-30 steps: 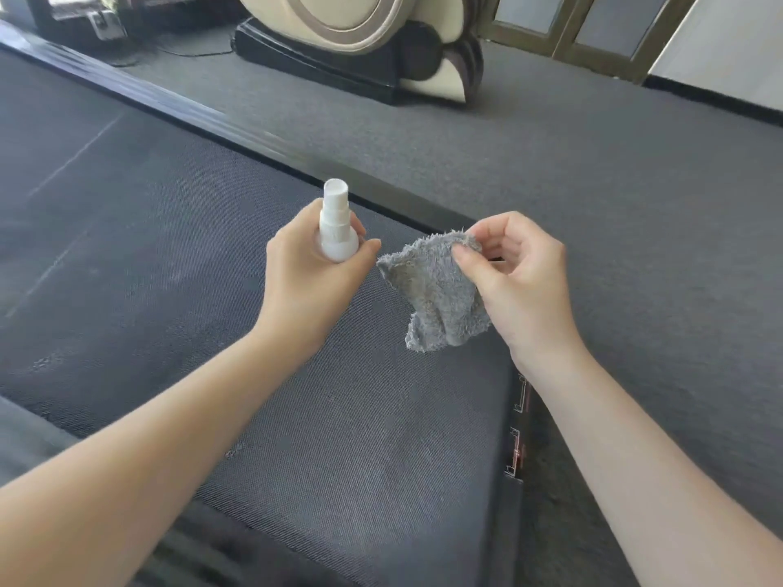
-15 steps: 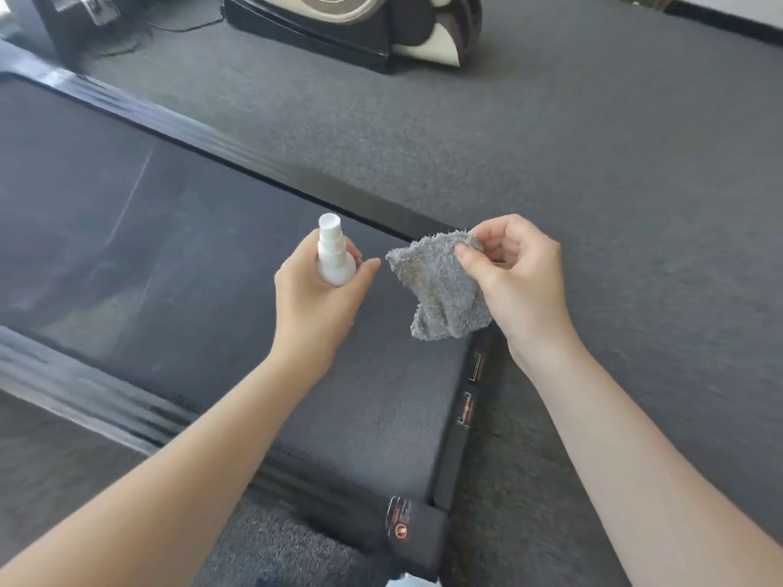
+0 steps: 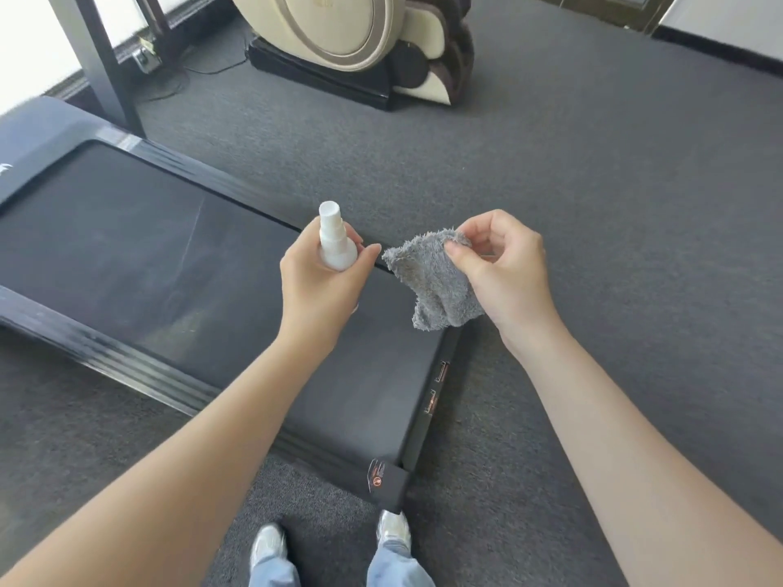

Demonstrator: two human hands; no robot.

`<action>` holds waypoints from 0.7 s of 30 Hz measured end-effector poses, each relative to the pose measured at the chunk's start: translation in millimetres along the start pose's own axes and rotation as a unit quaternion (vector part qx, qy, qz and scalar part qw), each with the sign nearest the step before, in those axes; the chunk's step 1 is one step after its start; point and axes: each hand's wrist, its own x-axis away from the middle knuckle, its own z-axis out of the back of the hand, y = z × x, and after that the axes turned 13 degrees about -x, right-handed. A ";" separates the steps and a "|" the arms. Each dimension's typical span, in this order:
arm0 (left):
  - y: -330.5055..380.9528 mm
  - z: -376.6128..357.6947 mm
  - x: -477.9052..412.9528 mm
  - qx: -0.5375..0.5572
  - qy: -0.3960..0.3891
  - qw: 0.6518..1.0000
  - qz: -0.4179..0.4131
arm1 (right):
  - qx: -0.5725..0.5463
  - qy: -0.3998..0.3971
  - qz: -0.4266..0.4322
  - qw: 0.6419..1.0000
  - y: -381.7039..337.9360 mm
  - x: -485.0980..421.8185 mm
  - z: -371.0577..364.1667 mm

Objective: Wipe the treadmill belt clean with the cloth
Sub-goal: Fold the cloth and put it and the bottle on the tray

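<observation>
Grey carpet [image 3: 593, 197] surrounds a black treadmill [image 3: 127, 374], its dark belt [image 3: 127, 264] running from the rear end at the person's feet to the hood [image 3: 38, 133] at its front. Beyond the treadmill's far rail stands a cream massage chair [image 3: 360, 36] on a black base. A black post [image 3: 101, 57] rises beside the treadmill's front, with a cable [image 3: 178, 82] on the carpet nearby. Both hands are raised above the treadmill's rear end, and the left forearm crosses over the near rail and belt. The left hand [image 3: 317, 294] wraps around an upright white spray bottle [image 3: 334, 243]. The right hand [image 3: 508, 269] pinches a fluffy grey cloth [image 3: 436, 290] between thumb and fingers. The cloth hangs in the air above the treadmill's rear far corner, just beside the bottle but apart from it. Two pale shoes [image 3: 267, 544] stand on the carpet behind the treadmill's rear end. Since half a second ago the view has drawn back, bringing in the shoes, hood and post. Both grips are unchanged.
</observation>
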 end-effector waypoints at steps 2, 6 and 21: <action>19.5 8.7 2.5 -0.006 0.005 1.000 -0.001 | 0.008 -0.004 0.007 1.000 -24.1 -3.2 8.7; 49.3 26.5 9.0 -0.006 0.026 1.000 0.000 | 0.022 -0.023 0.016 0.999 -63.5 -8.6 22.7; 80.7 119.1 28.1 0.014 0.108 0.994 0.012 | 0.023 -0.057 0.023 0.998 -146.6 11.0 -20.2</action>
